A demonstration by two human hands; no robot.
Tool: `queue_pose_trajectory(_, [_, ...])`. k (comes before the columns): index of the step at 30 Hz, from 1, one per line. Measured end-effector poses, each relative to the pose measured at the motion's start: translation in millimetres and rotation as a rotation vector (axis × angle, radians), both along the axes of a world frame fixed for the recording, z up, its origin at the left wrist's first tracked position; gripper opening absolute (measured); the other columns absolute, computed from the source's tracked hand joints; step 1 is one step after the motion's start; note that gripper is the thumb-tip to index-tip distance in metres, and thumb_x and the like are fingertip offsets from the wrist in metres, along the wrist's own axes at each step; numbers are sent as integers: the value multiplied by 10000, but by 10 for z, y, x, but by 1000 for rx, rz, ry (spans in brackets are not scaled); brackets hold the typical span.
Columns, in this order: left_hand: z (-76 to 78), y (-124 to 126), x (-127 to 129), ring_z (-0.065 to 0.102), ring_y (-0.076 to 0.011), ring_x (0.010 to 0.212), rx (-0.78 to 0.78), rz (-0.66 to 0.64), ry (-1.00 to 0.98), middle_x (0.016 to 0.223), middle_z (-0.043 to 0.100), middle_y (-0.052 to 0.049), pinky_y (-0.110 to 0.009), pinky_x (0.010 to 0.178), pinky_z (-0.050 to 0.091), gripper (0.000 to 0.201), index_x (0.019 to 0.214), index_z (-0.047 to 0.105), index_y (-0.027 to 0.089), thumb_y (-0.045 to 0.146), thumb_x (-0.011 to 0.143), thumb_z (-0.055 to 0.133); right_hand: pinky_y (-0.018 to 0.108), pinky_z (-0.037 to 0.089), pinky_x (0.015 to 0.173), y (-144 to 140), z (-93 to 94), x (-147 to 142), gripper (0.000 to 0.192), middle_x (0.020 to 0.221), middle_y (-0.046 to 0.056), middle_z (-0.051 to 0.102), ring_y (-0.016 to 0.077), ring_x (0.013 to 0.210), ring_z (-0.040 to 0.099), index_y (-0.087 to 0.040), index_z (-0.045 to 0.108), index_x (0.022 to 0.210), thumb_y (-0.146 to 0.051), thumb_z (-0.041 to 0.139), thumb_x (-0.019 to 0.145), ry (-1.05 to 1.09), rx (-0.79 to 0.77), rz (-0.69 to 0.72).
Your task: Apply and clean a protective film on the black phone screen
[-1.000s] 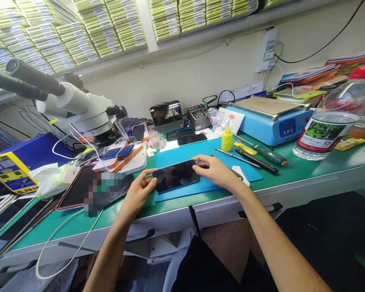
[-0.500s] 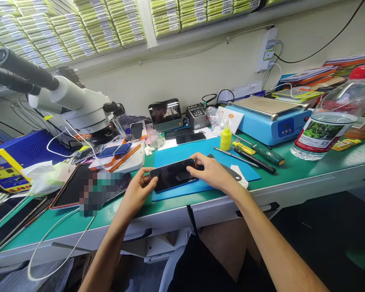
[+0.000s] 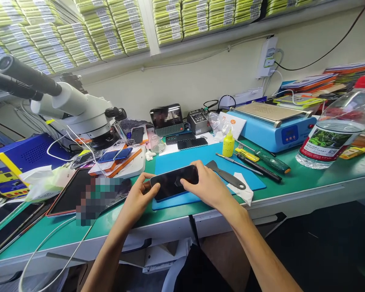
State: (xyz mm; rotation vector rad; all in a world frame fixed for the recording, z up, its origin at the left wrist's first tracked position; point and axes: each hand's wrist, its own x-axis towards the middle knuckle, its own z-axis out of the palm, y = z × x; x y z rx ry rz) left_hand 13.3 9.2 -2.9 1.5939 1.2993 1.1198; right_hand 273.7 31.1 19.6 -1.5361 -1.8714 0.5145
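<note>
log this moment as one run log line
left hand: gripping phone, left end | right hand: gripping phone, right end | phone: held over blue mat | dark grey scraper: beside right hand

This is a phone-repair workshop: a stereo microscope [image 3: 79, 109], a blue hot plate [image 3: 270, 132] with a digital panel and a green-handled screwdriver [image 3: 272, 161] share the green-topped bench [image 3: 170, 213] with several smartphones [image 3: 174, 182], while barcoded yellow packets [image 3: 168, 24] crowd the shelf [image 3: 197, 44] above.
</note>
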Motion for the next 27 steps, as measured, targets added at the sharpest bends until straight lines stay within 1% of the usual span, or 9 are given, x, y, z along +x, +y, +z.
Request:
queue_pose_trajectory(3, [29,-15,17,704,-173,846,5,7,-2,993,719,-18,-357,797,626,326,1175,690,171,466,1052,758,420,536,880,-63,-28,-108,491,1139,128,778,374,1114,756,-226,591,1295,-464,792,915,-3,10,-67])
queue_pose_trajectory(6, [71,-34,42,714,-184,863,5,10,-11,977,729,-14,-369,826,617,337,1140,664,182,477,1024,780,436,562,906,-110,-49,-194,500,1169,132,764,383,1160,752,-233,569,1279,-480,792,906,8,28,-107])
queue_pose_trajectory(9, [107,-55,70,717,-182,861,0,12,-12,921,742,8,-329,816,584,376,1117,619,213,517,988,797,449,589,933,-148,-61,-261,495,1208,127,756,375,1194,749,-242,553,1263,-466,801,898,25,56,-133])
queue_pose_trajectory(11, [121,-68,85,714,-176,870,0,15,-1,902,750,20,-295,801,556,394,1115,604,231,539,971,801,469,602,959,-172,-68,-306,540,1251,138,748,379,1222,745,-235,539,1293,-455,816,885,40,82,-155])
queue_pose_trajectory(14, [124,-81,95,713,-179,905,8,21,18,939,770,14,-273,791,532,402,1130,600,244,543,955,804,499,615,1000,-203,-84,-389,623,1295,163,732,387,1249,741,-213,516,1355,-454,830,874,64,128,-188])
queue_pose_trajectory(18, [119,-87,96,725,-185,936,20,18,31,1015,789,-4,-276,804,538,411,1166,587,256,523,943,806,552,613,1053,-238,-117,-519,744,1368,188,696,408,1306,716,-204,472,1442,-457,852,854,96,190,-226])
queue_pose_trajectory(21, [127,-92,99,746,-192,938,22,7,33,999,789,0,-290,837,554,434,1182,574,260,510,926,819,597,604,1069,-261,-142,-597,829,1386,211,672,440,1332,694,-186,446,1478,-464,888,834,120,215,-255])
queue_pose_trajectory(24, [139,-108,102,766,-208,957,15,3,32,990,793,-4,-305,861,564,477,1196,562,262,515,904,841,613,591,1084,-275,-157,-625,873,1405,227,660,455,1344,682,-187,441,1489,-497,915,825,149,224,-261])
queue_pose_trajectory(27, [146,-129,96,786,-228,1002,-6,1,29,1040,807,-23,-317,876,571,504,1221,551,263,527,907,843,610,577,1103,-280,-164,-597,851,1405,220,671,451,1341,684,-204,462,1490,-527,905,839,185,210,-242])
